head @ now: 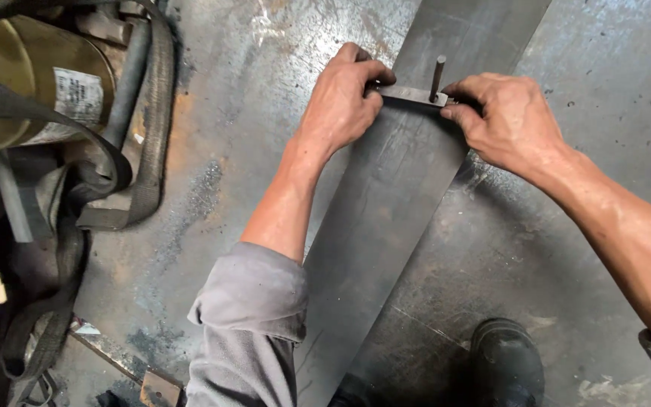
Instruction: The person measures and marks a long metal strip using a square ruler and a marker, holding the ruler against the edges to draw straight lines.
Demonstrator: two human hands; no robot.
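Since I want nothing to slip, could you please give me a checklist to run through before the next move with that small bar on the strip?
1. Left hand pinches the small metal bar at its left end: ok.
2. Right hand holds the bar's right end: ok.
3. Bar lies across the long steel strip: ok.
4. Upright pin stands on the bar: ok.
5. Bar square to the strip's edges: cannot tell.
6. Boot off the strip: ok.

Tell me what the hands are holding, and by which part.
Both hold a small flat metal bar with an upright pin: left hand pinches its left end, right hand its right end.
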